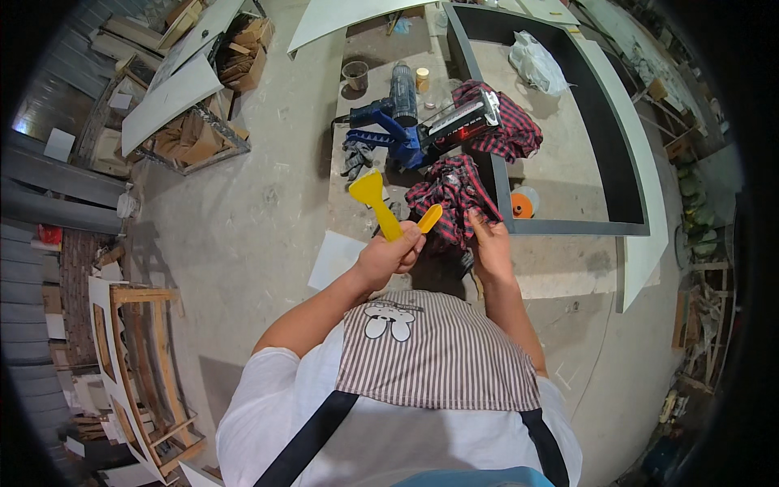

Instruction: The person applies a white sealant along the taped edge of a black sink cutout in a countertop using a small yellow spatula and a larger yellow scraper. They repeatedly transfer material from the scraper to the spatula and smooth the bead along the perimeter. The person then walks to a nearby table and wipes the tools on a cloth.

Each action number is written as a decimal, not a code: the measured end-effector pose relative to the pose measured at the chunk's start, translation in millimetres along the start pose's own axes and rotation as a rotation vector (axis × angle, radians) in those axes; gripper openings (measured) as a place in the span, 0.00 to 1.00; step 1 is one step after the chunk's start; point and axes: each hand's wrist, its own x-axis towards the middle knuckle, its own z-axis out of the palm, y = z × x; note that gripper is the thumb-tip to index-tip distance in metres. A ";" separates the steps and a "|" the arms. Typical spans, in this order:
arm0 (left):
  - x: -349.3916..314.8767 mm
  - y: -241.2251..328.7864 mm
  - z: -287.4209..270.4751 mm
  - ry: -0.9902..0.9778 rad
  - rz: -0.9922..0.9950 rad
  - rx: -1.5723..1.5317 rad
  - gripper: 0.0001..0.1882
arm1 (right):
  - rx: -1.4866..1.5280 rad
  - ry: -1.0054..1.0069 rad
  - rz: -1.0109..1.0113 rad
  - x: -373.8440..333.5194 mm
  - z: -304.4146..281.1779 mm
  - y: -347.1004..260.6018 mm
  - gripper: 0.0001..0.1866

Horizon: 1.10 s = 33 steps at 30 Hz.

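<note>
Looks like a carpentry workshop: dusty concrete floor (260, 219), cut white panels (174, 93) leaning at 11 o'clock, wooden frames (138, 365) sitting at 8, a blue power tool (389, 122) lying on the workbench (560, 162) at 12.

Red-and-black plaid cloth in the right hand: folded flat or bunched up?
Bunched. The red-and-black plaid cloth hangs in crumpled folds from the right hand; the left hand grips two yellow plastic scrapers.
</note>
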 end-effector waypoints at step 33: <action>23.8 -27.7 2.9 0.076 0.071 0.237 0.16 | 0.005 -0.057 0.162 -1.3 -20.9 13.8 0.08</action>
